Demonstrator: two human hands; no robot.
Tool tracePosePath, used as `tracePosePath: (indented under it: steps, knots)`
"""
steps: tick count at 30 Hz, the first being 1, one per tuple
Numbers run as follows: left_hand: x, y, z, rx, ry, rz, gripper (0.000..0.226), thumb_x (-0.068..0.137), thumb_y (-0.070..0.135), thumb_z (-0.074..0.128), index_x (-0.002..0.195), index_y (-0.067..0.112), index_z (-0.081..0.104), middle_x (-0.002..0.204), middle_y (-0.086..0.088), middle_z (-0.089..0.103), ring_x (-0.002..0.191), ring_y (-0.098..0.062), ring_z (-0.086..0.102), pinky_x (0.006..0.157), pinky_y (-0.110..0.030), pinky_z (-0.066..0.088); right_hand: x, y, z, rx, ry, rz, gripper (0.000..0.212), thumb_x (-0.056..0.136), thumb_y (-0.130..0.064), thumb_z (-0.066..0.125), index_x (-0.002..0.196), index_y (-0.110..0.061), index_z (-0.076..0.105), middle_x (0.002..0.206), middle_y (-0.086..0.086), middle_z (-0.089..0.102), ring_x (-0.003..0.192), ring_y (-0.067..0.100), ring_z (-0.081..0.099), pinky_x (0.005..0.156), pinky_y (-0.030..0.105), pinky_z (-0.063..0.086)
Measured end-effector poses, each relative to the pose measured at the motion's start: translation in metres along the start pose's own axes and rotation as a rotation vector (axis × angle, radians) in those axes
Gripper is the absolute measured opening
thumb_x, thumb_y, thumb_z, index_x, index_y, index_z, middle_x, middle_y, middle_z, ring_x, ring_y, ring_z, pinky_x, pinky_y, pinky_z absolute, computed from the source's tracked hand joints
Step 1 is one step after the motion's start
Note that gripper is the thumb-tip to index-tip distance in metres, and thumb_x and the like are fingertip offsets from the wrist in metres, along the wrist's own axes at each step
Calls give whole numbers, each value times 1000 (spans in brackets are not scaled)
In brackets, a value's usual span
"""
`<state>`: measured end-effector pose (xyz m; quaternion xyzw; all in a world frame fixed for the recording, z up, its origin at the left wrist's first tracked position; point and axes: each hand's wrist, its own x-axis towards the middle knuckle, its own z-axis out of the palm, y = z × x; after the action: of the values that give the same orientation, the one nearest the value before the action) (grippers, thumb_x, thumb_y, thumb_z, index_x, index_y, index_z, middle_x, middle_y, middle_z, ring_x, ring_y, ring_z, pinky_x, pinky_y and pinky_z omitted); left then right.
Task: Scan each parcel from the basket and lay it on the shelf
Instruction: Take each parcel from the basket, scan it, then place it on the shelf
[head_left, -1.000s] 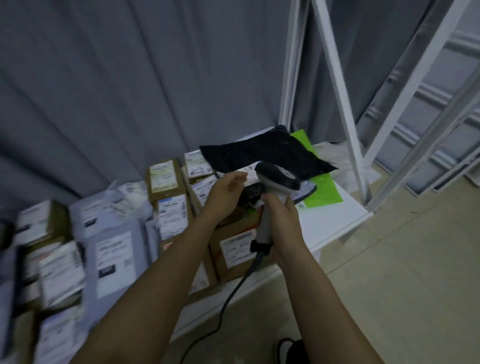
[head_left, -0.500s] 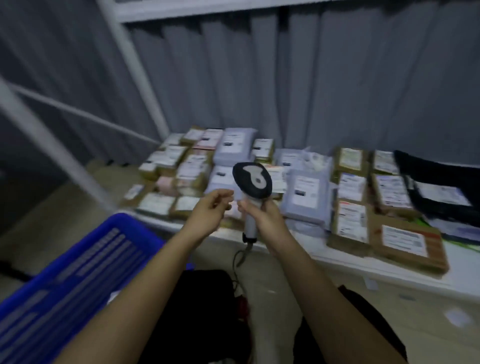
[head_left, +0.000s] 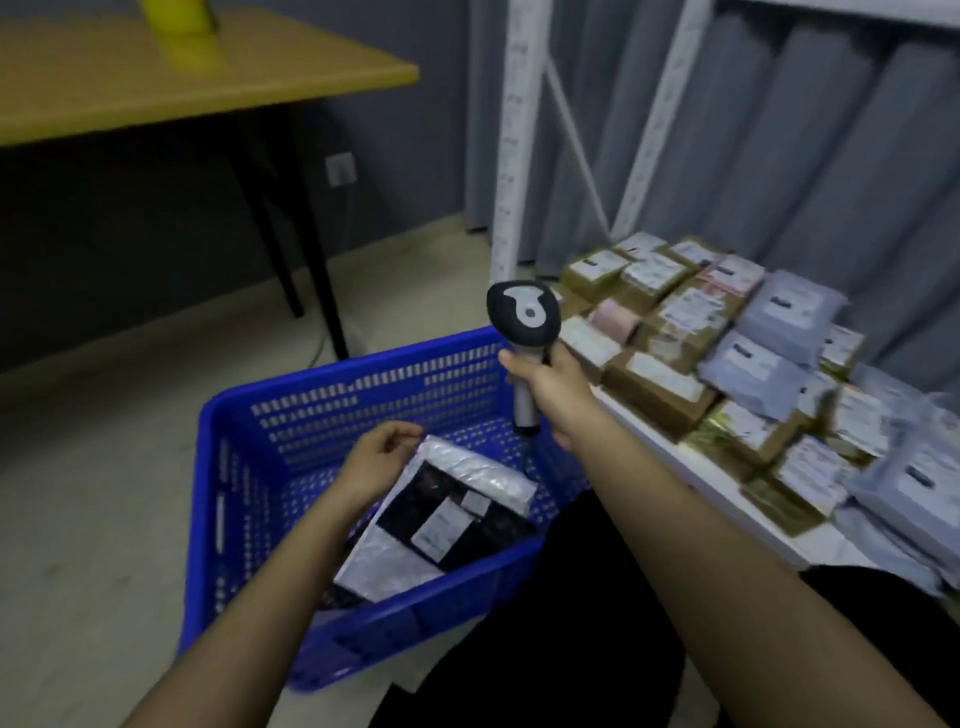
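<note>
parcel (head_left: 441, 519) lies tilted inside the blue basket (head_left: 249, 467) on the pale floor, and the left hand (head_left: 376, 462) pinches its top edge. right hand (head_left: 550, 395) clenches the scanner (head_left: 524, 322) handle, held upright over the basket's far rim. just right, a white shelf (head_left: 670, 457) carries many labelled boxes (head_left: 660, 384) and grey mailers (head_left: 789, 317) before a grey curtain. a yellow table (head_left: 156, 83) stands behind.
</note>
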<state>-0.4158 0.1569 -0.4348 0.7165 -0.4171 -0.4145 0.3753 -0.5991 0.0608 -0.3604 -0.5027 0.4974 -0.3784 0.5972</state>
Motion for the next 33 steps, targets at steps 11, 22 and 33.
tracePosePath:
  steps: [11,22,33]
  knots:
    - [50,-145,33,205,-188,-266,23,98,13,49,119,7,53,120,-15,56,104,-23,54,85,-29,42,29,126,27,-283,-89,274,46,87,-12,71,130,-11,53,118,6,61,109,26,59,90,39,49]
    - [112,-194,127,-45,-108,-758,61,94,6,53,146,4,22,139,-20,42,115,-31,51,89,-38,45,92,185,-15,-232,-75,363,49,86,-8,70,132,-7,53,121,9,63,106,23,60,81,29,47]
    - [141,-238,181,-441,249,-949,50,94,4,53,136,7,26,133,-20,43,104,-25,43,99,-46,41,124,213,-31,-106,-119,424,44,88,-6,67,129,-15,54,110,-5,63,97,10,60,78,23,46]
